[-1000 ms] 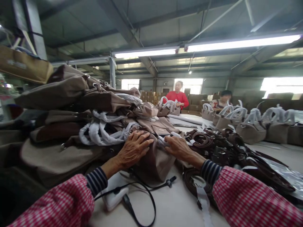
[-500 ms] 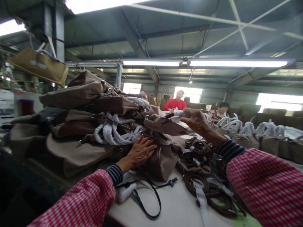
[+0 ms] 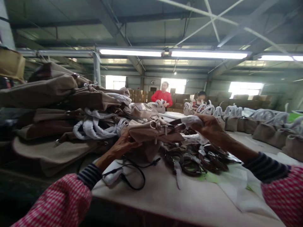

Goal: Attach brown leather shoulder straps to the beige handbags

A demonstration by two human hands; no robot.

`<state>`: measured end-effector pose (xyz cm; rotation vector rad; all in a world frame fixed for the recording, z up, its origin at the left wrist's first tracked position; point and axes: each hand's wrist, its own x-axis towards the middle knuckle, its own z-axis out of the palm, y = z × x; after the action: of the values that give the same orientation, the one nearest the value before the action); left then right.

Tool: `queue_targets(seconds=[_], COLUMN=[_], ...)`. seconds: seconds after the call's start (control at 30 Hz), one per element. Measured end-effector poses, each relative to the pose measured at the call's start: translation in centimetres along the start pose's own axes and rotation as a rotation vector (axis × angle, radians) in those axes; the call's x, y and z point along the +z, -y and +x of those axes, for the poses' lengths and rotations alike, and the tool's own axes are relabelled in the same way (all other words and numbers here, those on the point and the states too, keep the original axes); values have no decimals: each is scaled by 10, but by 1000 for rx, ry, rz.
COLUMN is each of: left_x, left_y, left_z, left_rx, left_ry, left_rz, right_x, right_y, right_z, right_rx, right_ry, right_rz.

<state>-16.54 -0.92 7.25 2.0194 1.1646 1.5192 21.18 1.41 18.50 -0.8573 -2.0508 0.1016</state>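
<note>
A taupe and brown handbag [image 3: 158,130] with metal rings lies on its side between my two hands, in front of the stacked bags. My left hand [image 3: 125,142] grips its left end, the fingers partly hidden behind the bag. My right hand [image 3: 208,126] is closed around its handle [image 3: 189,119], which is wrapped in white paper, and holds it stretched to the right. Left of it, a tall pile of similar handbags [image 3: 59,148] reaches the table's left side. Below the held bag lie coiled brown straps [image 3: 175,157] with white wrapping strips.
A white device with a black cord [image 3: 113,176] lies near the front edge of the white table [image 3: 165,201]. Several upright handbags [image 3: 265,132] with wrapped handles line the right side. Across the table are a person in red [image 3: 162,96] and another person [image 3: 200,99].
My left hand has gone from resting flat on the pile to gripping the handbag's end. My right hand has drawn the bag by its handle off the pile, and the view has turned right.
</note>
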Motion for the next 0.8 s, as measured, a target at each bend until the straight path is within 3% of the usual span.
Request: queue_targets(seconds=[0.07,0.17,0.23,0.3,0.4,0.57,0.63,0.8], left_x=[2,9,16,25,38,58,62,63], left_y=[-11,-26,-36,-47,-70,-104,-104,-95], left_z=[-17,-47,-65,-77,-80,-67,-68,-72], left_rx=[45,291,421,453,378,250,243,174], left_ry=[-7,80,306,557,749,873,892,938], left_rz=[97,487,640,675,623,504,519,602], right_x=[-7,-9,-3,4,8,-9,-13,-15], right_y=[-8,-20,-27,-34,-42,-59,-63,-56], right_z=[-42,-108,-146,-172,-185,-176,-179,-194], right_rx=[19,-49,-65,-44,17,60,57,65], right_ry=[114,375,562,685,735,619,598,716], right_rz=[-101,-283,-333,-326,-294,-315,-300,-110])
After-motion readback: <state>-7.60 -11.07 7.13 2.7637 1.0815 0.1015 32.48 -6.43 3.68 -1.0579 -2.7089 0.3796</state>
